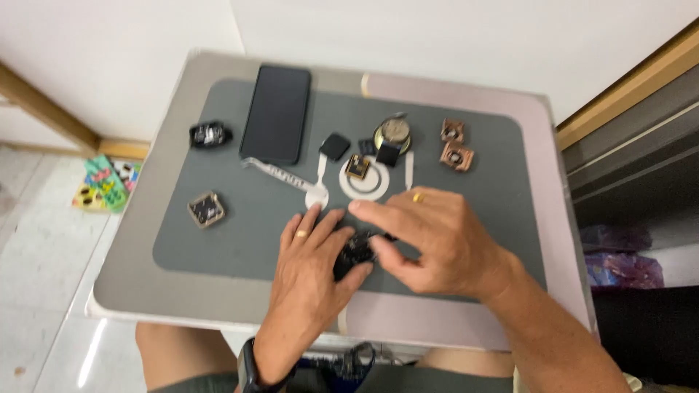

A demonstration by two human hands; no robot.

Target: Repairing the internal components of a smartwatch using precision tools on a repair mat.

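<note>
Both hands pinch one small black part [357, 251] low on the grey mat [240, 240]: left hand [309, 273] under it, right hand [429, 244] over it. Farther back lie a black phone [276, 113], a white ring [364, 182] and two copper pieces [454, 145].

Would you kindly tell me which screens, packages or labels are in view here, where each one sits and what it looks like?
Phone: flat on the grey mat, upper left, a black rectangle with its screen dark.
Colourful packet: on the pale floor left of the table, small, flat, green and pink with mixed prints.
Purple bags: right of the table, on a dark surface, crumpled and shiny.
No signs show.
</note>
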